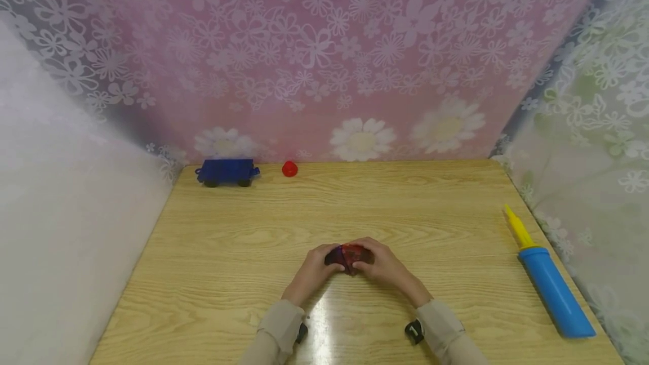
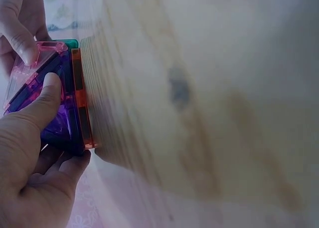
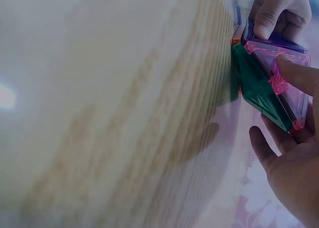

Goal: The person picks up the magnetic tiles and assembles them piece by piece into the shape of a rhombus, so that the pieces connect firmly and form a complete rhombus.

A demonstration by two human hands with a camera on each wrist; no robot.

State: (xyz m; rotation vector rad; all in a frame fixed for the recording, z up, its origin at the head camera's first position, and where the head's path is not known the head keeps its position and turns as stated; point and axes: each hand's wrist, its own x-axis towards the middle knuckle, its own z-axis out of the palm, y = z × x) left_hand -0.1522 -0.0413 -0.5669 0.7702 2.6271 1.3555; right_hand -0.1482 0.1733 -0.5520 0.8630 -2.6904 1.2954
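Observation:
Both hands meet over the near middle of the table, around a small built shape of translucent magnetic tiles (image 1: pixel 350 257). My left hand (image 1: pixel 313 269) grips its left side, thumb on a purple tile (image 2: pixel 57 122) and fingers curled behind the lower edge. From the right, my right hand (image 1: pixel 386 266) holds the other side, its thumb on a pink tile (image 3: pixel 294 101). A green tile (image 3: pixel 261 96) slopes beside the pink one, toward the table. An orange tile (image 2: pixel 82 108) forms the base, right at the tabletop.
At the back left stands a blue toy wagon (image 1: pixel 227 171) on dark wheels, with a small red piece (image 1: pixel 289 169) to its right. A blue hand pump (image 1: pixel 556 292) with a yellow nozzle lies along the right table edge. Patterned walls enclose the wooden table (image 1: pixel 213 275).

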